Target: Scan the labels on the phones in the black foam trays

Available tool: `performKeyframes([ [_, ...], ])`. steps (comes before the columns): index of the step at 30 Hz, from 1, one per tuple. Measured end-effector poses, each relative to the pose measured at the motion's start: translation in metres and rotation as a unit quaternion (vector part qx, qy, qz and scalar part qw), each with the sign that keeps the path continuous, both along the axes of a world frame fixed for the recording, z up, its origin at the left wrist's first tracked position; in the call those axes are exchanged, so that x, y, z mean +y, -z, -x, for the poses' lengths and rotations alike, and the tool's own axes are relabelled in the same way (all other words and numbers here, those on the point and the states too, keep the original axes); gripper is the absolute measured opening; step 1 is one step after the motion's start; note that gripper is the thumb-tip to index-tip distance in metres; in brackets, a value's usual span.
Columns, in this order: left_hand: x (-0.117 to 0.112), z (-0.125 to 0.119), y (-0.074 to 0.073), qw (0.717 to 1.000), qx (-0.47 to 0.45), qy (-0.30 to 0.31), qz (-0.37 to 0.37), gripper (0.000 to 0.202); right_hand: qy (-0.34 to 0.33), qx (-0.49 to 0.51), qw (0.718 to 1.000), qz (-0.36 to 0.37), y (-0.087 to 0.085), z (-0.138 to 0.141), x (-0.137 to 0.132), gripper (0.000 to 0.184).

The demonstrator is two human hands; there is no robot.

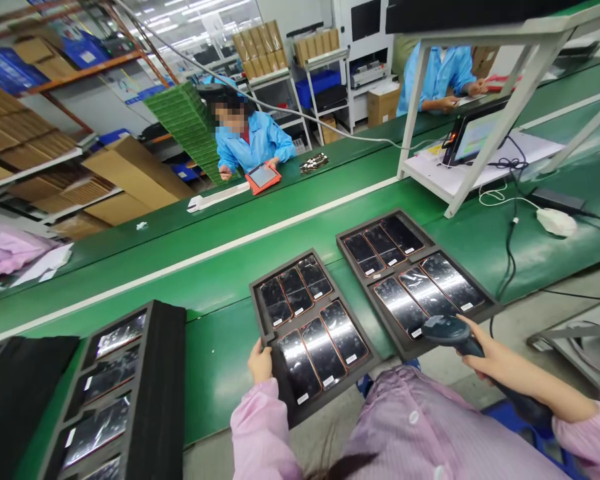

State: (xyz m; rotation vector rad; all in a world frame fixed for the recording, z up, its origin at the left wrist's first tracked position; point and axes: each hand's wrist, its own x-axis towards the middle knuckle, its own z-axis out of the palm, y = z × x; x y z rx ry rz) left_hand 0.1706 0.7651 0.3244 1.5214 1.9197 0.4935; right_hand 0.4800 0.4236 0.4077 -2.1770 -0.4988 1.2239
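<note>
Across a factory room runs a long green bench (210, 360), with a co-worker in a blue jacket (255, 143) at its far edge. Along the near edge lie a middle tray (350, 375) and a right tray (389, 319), both dark foam, just beside each other; a foam stack (157, 387) stands to their left. Each of these two trays holds six glossy black panels (323, 350) in separate recesses, probably to prevent rubbing. White labels (303, 399) sit at the panels' near ends, apparently for easy viewing. The person's left hand (260, 363) is closed over the middle tray's left edge, likely steadying it, its panels just to that hand's right. The right hand (495, 353) wraps round a black scanner (447, 330), whose head overlaps the right tray's near edge; contact cannot be told. That tray's panels lie ahead and left of this hand.
</note>
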Motion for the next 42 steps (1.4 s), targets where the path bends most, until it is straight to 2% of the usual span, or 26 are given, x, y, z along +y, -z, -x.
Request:
performKeyframes([
  [3,0.000,-0.029,-0.013,0.999,0.015,0.021,-0.030,0.051,-0.006,-0.014,1.000,0.017,0.011,0.007,-0.006,0.091],
  [6,-0.018,-0.073,-0.022,0.994,-0.014,0.098,-0.046,0.050,-0.008,-0.032,0.999,0.030,0.019,0.012,-0.008,0.086],
  [9,-0.054,-0.123,-0.020,0.978,-0.061,0.195,-0.031,0.046,-0.006,-0.036,0.999,0.035,0.016,0.012,-0.010,0.085],
  [12,-0.095,-0.167,-0.013,0.954,-0.107,0.279,0.009,0.048,0.017,-0.031,0.999,0.009,0.007,0.005,-0.015,0.086],
  [16,-0.134,-0.203,-0.003,0.929,-0.150,0.331,0.064,0.058,0.063,-0.070,0.995,-0.018,-0.003,-0.010,-0.025,0.081],
  [19,-0.144,-0.213,0.000,0.924,-0.165,0.333,0.091,0.068,0.058,-0.080,0.995,0.025,-0.004,-0.019,-0.028,0.075],
  [22,-0.145,-0.216,0.002,0.926,-0.169,0.321,0.108,0.076,0.049,-0.078,0.994,0.060,-0.003,-0.024,-0.027,0.074],
  [31,-0.146,-0.219,0.000,0.932,-0.159,0.301,0.127,0.081,0.052,-0.023,0.998,0.007,-0.021,-0.030,-0.032,0.085],
  [37,-0.148,-0.221,-0.002,0.935,-0.151,0.296,0.125,0.082,0.093,-0.078,0.992,-0.045,-0.005,-0.065,-0.053,0.085],
  [42,-0.149,-0.220,-0.006,0.935,-0.135,0.299,0.132,0.081,0.078,-0.087,0.993,0.008,0.007,-0.086,-0.056,0.085],
])
